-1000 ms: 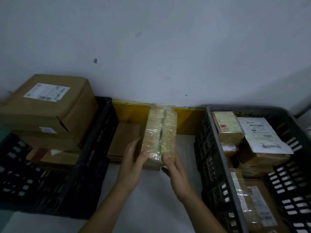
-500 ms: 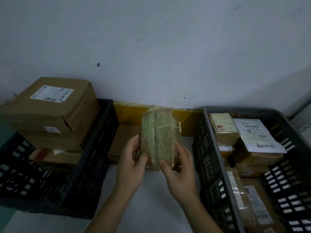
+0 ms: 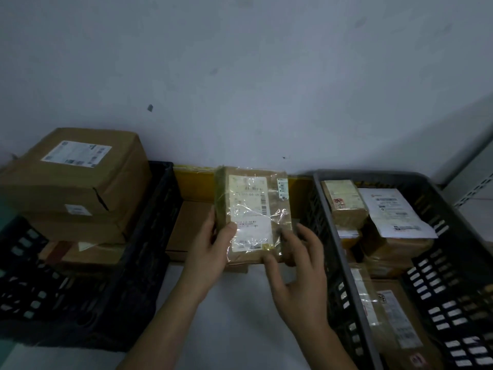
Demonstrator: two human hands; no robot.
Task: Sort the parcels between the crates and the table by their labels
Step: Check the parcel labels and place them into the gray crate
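- Your left hand (image 3: 213, 252) grips the lower left edge of a small parcel (image 3: 252, 214), thumb across its front, fingers curled behind.
- Your right hand (image 3: 298, 265) pinches the parcel's lower right corner, thumb on the front, fingers loosely spread behind.
- The parcel stands upright between your hands, white label (image 3: 250, 213) facing you; it is brown cardboard under crinkled, glossy clear film.
- Below your hands lies bare, smooth white table (image 3: 240, 316).
- Left of your left hand, a black lattice crate (image 3: 149, 263) holds stacked cardboard boxes (image 3: 80, 177).
- Just right of your right hand, a grey lattice crate (image 3: 346, 263) holds labelled parcels.
- Beyond the parcel, a flat carton (image 3: 192, 225) sits before a yellow strip and a pale wall.
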